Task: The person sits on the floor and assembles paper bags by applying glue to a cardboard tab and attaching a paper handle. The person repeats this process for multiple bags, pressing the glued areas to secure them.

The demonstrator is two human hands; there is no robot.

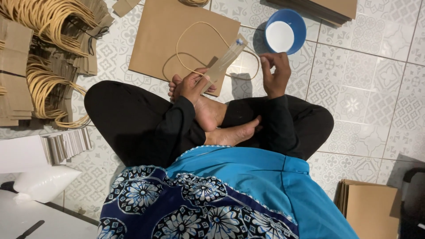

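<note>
I sit cross-legged on a tiled floor. My left hand [191, 86] grips the lower end of a narrow brown cardboard strip [224, 62], which carries a looped cord handle [195, 46] lying over a flat brown paper bag [159, 42]. My right hand [275, 73] is raised beside the strip's upper end, fingers loosely curled, holding nothing that I can see. Just beyond it stands a blue bowl [286, 31] with white paste inside.
Piles of cord handles on cardboard strips [48, 48] fill the left side. A stack of small cards [66, 145] and a white bag [42, 182] lie lower left. Flat brown bags are stacked at the top right [327, 9] and lower right [369, 206].
</note>
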